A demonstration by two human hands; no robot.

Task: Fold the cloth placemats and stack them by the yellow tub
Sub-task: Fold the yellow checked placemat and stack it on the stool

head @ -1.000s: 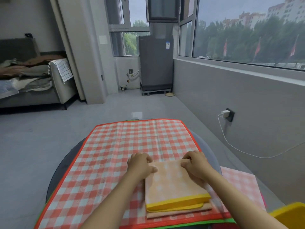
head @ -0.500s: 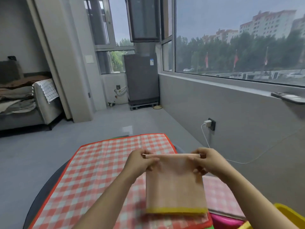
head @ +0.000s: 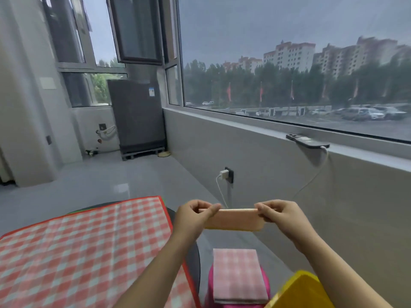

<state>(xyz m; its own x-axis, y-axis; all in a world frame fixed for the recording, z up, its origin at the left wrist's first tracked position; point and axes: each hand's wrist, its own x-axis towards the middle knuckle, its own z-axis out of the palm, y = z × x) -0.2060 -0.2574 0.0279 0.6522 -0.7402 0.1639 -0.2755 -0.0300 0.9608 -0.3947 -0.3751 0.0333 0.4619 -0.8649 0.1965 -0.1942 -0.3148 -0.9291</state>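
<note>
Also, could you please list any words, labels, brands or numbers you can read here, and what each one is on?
Nothing here can be read.
Sticker on the dark appliance: blue and white, print too small and blurred.
Folded placemat, pink checked placemat, yellow tub: no writing visible.

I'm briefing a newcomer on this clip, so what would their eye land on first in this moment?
Probably the folded orange placemat held in mid-air at centre frame, the left hand and right hand each pinching an end. Below it, a folded pink checked placemat lies on a pink stool, beside the yellow tub at the bottom right. To the left, a large red checked cloth lies spread over the table.
</note>
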